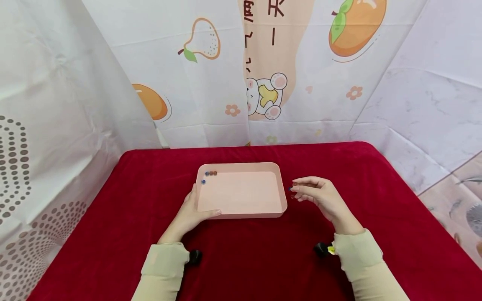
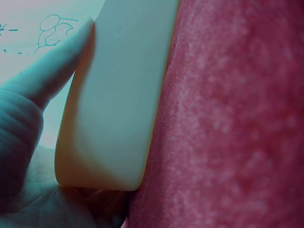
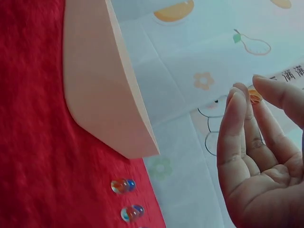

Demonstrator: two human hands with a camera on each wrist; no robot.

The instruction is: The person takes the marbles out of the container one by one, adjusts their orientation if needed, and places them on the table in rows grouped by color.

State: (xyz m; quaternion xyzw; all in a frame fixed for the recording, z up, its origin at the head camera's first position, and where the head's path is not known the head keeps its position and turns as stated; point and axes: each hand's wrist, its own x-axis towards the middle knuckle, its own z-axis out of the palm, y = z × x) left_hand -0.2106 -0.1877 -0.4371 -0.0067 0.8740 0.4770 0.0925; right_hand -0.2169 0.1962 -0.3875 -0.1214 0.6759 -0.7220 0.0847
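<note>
My left hand holds the near left corner of a shallow pink tray, its thumb lying along the front wall. In the left wrist view the tray's wall rises beside that thumb. Inside the tray's far left corner sit several small glass marbles, blue and orange-brown. My right hand hovers just right of the tray and pinches an orange glass marble between thumb and fingertip. Below it, more marbles with orange and blue in them lie on the cloth near the tray's right side.
A dark red cloth covers the table. Behind the table hangs a white curtain printed with fruit and flowers. A white patterned sheet hangs at the left, and a pale marbled sheet stands at the right.
</note>
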